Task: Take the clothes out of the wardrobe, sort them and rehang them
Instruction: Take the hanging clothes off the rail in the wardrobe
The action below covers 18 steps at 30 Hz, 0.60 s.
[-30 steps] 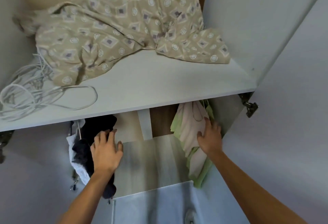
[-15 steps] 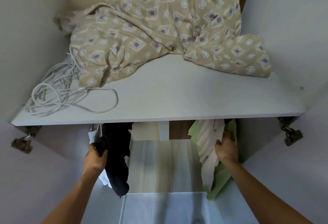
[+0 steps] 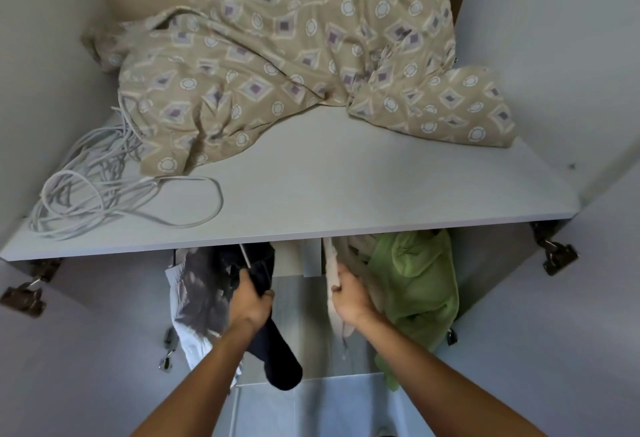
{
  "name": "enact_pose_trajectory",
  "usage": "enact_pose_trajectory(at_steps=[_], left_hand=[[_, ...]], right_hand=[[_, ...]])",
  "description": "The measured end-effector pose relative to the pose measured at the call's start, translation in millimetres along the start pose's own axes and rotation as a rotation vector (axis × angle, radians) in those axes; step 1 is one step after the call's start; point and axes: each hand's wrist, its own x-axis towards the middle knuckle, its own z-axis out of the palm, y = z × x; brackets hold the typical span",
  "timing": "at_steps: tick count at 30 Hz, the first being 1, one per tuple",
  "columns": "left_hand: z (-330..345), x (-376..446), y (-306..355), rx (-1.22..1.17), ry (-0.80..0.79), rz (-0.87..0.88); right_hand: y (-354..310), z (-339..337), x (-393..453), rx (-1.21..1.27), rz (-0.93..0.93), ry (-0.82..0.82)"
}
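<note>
- My left hand is curled tight round a dark garment hanging under the shelf, towards its left end, with a white garment just beside it.
- My right hand grips the edge of a cream garment, fingers wrapped over it; a green garment hangs touching it, under the shelf's right end.
- On top of the shelf a patterned beige cloth fills the back, and a coiled white cable lies at the left front corner.
</note>
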Motion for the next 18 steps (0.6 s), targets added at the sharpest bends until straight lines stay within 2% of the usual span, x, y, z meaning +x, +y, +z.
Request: enact_pose_trajectory(at_steps=[5, 9, 11, 14, 18], left_hand=[[16.4, -10.7, 15.8, -0.043, -0.115, 0.068], [12.8, -8.9, 8.9, -0.198, -0.136, 0.011], [11.3, -9.2, 7.3, -0.349, -0.093, -0.043], [9.3, -20.1, 17.3, -0.523, 0.02, -0.052], [3.3, -39.4, 38.8, -0.579, 0.065, 0.024]], right_hand=[[-14.0, -0.5, 5.6, 0.001, -0.006, -0.125], [-18.0, -7.3, 4.5, 0.068, 0.042, -0.099], [-22.9, -6.9, 2.8, 0.135, 0.067, -0.055], [-36.5, -6.6, -6.1, 0.195, -0.019, 0.053], [-50.8, -7.8, -16.3, 0.234, -0.117, 0.102]])
